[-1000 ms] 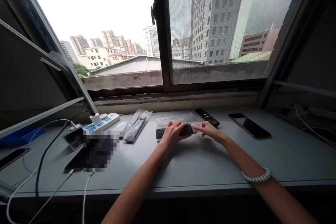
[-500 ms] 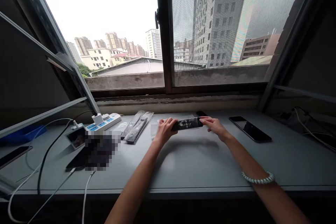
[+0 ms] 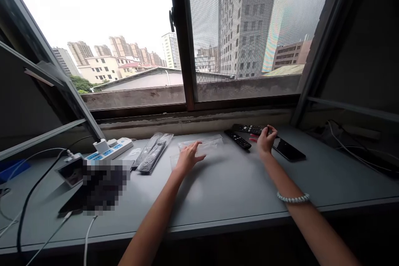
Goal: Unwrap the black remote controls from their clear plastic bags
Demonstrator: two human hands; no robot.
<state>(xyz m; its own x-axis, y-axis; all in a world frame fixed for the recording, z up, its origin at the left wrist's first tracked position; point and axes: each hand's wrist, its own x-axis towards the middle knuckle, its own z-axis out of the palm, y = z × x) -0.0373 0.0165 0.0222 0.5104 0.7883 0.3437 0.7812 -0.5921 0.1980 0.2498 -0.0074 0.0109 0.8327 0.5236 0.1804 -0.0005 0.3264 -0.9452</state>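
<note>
The right hand [image 3: 267, 139] is closed on one end of a black remote [image 3: 246, 128], which juts leftward near a second remote [image 3: 237, 140]; the left hand [image 3: 188, 157], as I see it, is loosely spread by clear plastic sleeves [image 3: 212, 142].

a slim black remote [image 3: 246, 128], pale buttons dotting its face, is held nearly level right of centre; a second remote [image 3: 237, 139] (also black, buttons up) lies slanted just below; crumpled clear plastic [image 3: 212, 141] spreads near mid-frame.

On the counter [image 3: 224, 195], a remote [image 3: 238, 140] is placed between bags [image 3: 215, 142] and a phone [image 3: 289, 149]. Bagged remotes [image 3: 153, 156] are set further left.
</note>
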